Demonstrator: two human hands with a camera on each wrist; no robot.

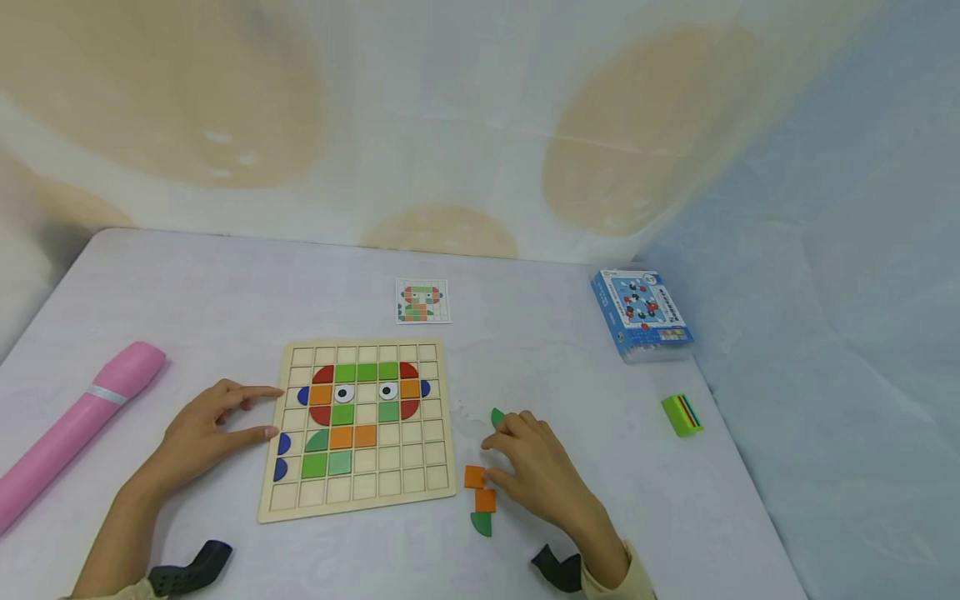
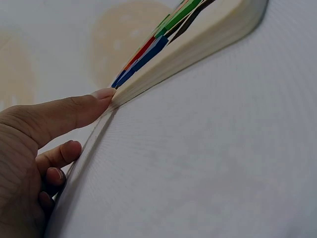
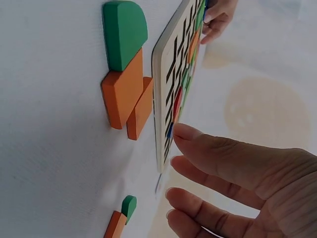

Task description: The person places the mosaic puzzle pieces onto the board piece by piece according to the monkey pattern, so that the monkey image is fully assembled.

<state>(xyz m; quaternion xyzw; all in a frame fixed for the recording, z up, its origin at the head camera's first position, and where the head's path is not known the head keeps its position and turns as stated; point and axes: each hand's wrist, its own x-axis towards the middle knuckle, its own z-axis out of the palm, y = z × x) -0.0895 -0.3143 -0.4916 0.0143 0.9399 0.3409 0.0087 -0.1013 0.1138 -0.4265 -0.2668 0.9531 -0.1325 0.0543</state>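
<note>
My left hand point(image 1: 213, 425) touches the left edge of a wooden grid board point(image 1: 356, 507) with thumb and index finger; the other fingers curl loosely. Red, green, orange and blue pieces and two eye tiles form a figure on the board. To its right, my right hand point(image 1: 540, 467) hovers over loose pieces, nothing between its relaxed fingers in the right wrist view. Near it lie two orange squares point(image 1: 474, 477) and a green quarter-round piece point(image 1: 482, 524). Beyond the fingers is another green quarter-round piece point(image 3: 129, 207), with an orange piece point(image 3: 115, 225) beside it.
A small pattern card point(image 1: 423, 318) lies behind the board. At the right stand a blue box point(image 1: 645, 312) and a small green stack with coloured layers point(image 1: 681, 415). A pink roll point(image 1: 82, 425) lies at the left. Cloth hangs behind and right of the table.
</note>
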